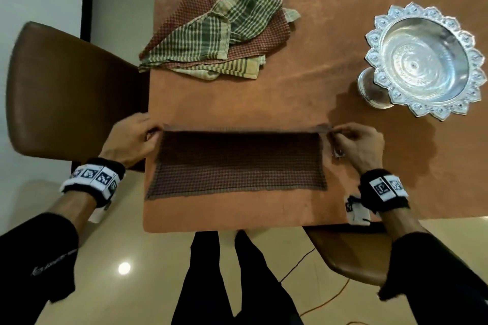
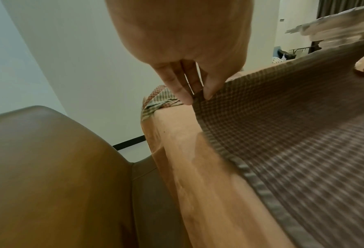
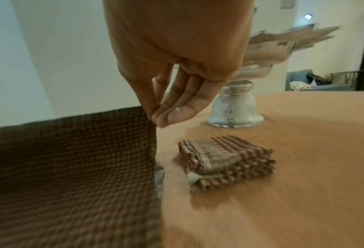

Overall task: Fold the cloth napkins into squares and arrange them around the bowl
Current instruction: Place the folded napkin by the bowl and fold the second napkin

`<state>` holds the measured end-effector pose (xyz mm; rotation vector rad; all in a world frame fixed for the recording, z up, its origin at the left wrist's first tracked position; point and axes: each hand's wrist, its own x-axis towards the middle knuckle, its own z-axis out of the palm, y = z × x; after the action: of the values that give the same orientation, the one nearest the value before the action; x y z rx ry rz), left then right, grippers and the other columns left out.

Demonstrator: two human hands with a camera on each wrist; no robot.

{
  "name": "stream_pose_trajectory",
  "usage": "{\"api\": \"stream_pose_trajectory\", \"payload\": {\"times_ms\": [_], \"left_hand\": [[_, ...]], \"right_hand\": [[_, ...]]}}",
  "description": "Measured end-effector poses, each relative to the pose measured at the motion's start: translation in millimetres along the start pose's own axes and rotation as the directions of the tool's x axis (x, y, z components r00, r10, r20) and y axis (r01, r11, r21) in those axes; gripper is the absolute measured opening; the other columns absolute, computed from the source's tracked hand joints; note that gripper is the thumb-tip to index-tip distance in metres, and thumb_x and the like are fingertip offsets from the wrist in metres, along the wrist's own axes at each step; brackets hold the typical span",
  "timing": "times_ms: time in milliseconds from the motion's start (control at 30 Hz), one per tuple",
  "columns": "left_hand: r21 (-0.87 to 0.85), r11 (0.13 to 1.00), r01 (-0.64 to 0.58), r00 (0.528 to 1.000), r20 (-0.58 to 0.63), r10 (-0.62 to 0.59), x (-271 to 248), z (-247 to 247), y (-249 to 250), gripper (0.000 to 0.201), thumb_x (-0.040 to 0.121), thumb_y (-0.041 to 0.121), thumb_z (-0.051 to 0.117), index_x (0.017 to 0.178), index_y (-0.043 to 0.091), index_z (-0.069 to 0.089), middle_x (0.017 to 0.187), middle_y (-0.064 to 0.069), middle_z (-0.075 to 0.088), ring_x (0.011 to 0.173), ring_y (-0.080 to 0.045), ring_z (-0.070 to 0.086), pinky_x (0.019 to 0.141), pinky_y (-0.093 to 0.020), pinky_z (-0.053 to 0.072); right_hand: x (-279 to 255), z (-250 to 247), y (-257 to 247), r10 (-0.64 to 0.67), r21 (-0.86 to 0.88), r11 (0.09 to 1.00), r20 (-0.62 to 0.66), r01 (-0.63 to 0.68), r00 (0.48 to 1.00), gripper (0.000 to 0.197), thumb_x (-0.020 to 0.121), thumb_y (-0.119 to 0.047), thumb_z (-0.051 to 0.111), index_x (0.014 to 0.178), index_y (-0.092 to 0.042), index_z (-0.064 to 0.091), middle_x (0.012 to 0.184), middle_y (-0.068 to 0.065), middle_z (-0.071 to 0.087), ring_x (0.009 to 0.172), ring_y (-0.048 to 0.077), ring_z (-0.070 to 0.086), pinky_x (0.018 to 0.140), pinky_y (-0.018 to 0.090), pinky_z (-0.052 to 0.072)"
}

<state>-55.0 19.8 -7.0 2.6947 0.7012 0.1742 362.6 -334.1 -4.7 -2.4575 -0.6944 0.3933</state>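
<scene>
**One napkin folded, one in hand, a pile waiting**

A dark brown checked cloth napkin (image 1: 239, 163) is held at the lower centre of the head view, its far edge lifted off the orange-brown table (image 1: 303, 82). One far corner is pinched by the left hand (image 1: 132, 140), the other by the right hand (image 1: 360, 144), thumb against fingertips. The first fold is judged to be under way. In the right wrist view, a small folded red-and-cream checked napkin (image 3: 226, 163) is seen lying near the foot of the ornate silver pedestal bowl (image 1: 422, 60), which stands at the right of the head view. A heap of unfolded green and red checked napkins (image 1: 219, 34) is left at upper centre, so most of the task remains.
</scene>
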Motion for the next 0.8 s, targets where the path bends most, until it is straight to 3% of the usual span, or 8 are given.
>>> {"api": "stream_pose_trajectory", "payload": {"times_ms": [200, 300, 433, 500, 567, 600, 733, 800], "left_hand": [[-0.071, 0.997, 0.02, 0.997, 0.08, -0.015, -82, 22, 19, 0.028, 0.087, 0.024, 0.052, 0.092, 0.008, 0.074, 0.096, -0.007, 0.071, 0.082, -0.028, 0.068, 0.074, -0.032, 0.053], [-0.111, 0.99, 0.09, 0.993, 0.091, -0.08, -108, 39, 28, 0.028, 0.083, 0.025, 0.049, 0.087, 0.011, 0.074, 0.093, -0.005, 0.07, 0.081, -0.026, 0.067, 0.073, -0.03, 0.049], [-0.1, 0.976, 0.196, 0.977, 0.109, -0.185, -124, 51, 39, 0.013, 0.078, 0.016, 0.063, 0.086, 0.012, 0.072, 0.094, -0.003, 0.07, 0.079, -0.026, 0.065, 0.065, -0.037, 0.052], [-0.102, 0.974, 0.201, 0.977, 0.088, -0.192, -125, 54, 39, 0.012, 0.075, 0.011, 0.067, 0.087, 0.012, 0.072, 0.096, -0.004, 0.07, 0.081, -0.025, 0.065, 0.066, -0.038, 0.053], [-0.099, 0.977, 0.188, 0.981, 0.068, -0.181, -125, 50, 39, 0.017, 0.077, 0.02, 0.059, 0.086, 0.012, 0.071, 0.096, -0.003, 0.068, 0.085, -0.018, 0.059, 0.067, -0.036, 0.053], [-0.097, 0.978, 0.186, 0.982, 0.061, -0.18, -126, 48, 39, 0.019, 0.077, 0.022, 0.056, 0.086, 0.013, 0.071, 0.095, -0.002, 0.067, 0.085, -0.017, 0.058, 0.067, -0.035, 0.052], [-0.091, 0.976, 0.196, 0.98, 0.06, -0.191, -126, 41, 41, 0.021, 0.079, 0.025, 0.054, 0.084, 0.012, 0.07, 0.091, -0.001, 0.065, 0.08, -0.019, 0.059, 0.065, -0.031, 0.048], [-0.093, 0.978, 0.189, 0.981, 0.064, -0.183, -130, 43, 44, 0.024, 0.079, 0.028, 0.051, 0.083, 0.013, 0.07, 0.09, 0.0, 0.065, 0.079, -0.018, 0.058, 0.065, -0.028, 0.045]], "right_hand": [[-86, 7, 33, 0.201, 0.069, 0.975, 0.134, -0.212, 0.97, 0.008, 0.083, -0.02, 0.083, 0.089, -0.024, 0.085, 0.085, -0.003, 0.081, 0.089, 0.018, 0.077, 0.089, 0.038, 0.061], [-108, 18, 37, 0.348, 0.136, 0.919, 0.159, -0.37, 0.924, 0.015, 0.088, -0.027, 0.079, 0.074, -0.024, 0.081, 0.071, -0.005, 0.079, 0.081, 0.019, 0.078, 0.086, 0.043, 0.062], [-116, 29, 38, 0.427, 0.223, 0.872, 0.091, -0.436, 0.9, 0.023, 0.084, -0.021, 0.083, 0.065, -0.032, 0.076, 0.065, -0.009, 0.075, 0.08, 0.018, 0.077, 0.088, 0.042, 0.061], [-114, 32, 34, 0.443, 0.275, 0.853, 0.069, -0.444, 0.894, 0.012, 0.082, -0.017, 0.083, 0.074, -0.025, 0.081, 0.065, -0.007, 0.075, 0.072, 0.008, 0.075, 0.088, 0.041, 0.061], [-112, 31, 31, 0.456, 0.302, 0.84, 0.056, -0.45, 0.888, 0.007, 0.084, -0.01, 0.082, 0.084, -0.017, 0.083, 0.065, -0.006, 0.073, 0.06, -0.008, 0.067, 0.086, 0.034, 0.058], [-111, 29, 28, 0.458, 0.304, 0.839, 0.056, -0.452, 0.887, 0.007, 0.084, -0.009, 0.081, 0.087, -0.015, 0.083, 0.067, -0.007, 0.073, 0.061, -0.008, 0.066, 0.086, 0.033, 0.058], [-112, 29, 37, 0.491, 0.316, 0.815, 0.066, -0.485, 0.869, 0.01, 0.082, -0.013, 0.082, 0.082, -0.023, 0.082, 0.07, -0.007, 0.076, 0.082, 0.018, 0.074, 0.091, 0.041, 0.06], [-114, 32, 43, 0.518, 0.333, 0.794, 0.069, -0.509, 0.852, 0.011, 0.081, -0.012, 0.082, 0.08, -0.024, 0.082, 0.069, -0.006, 0.077, 0.083, 0.02, 0.076, 0.092, 0.043, 0.061]]}}
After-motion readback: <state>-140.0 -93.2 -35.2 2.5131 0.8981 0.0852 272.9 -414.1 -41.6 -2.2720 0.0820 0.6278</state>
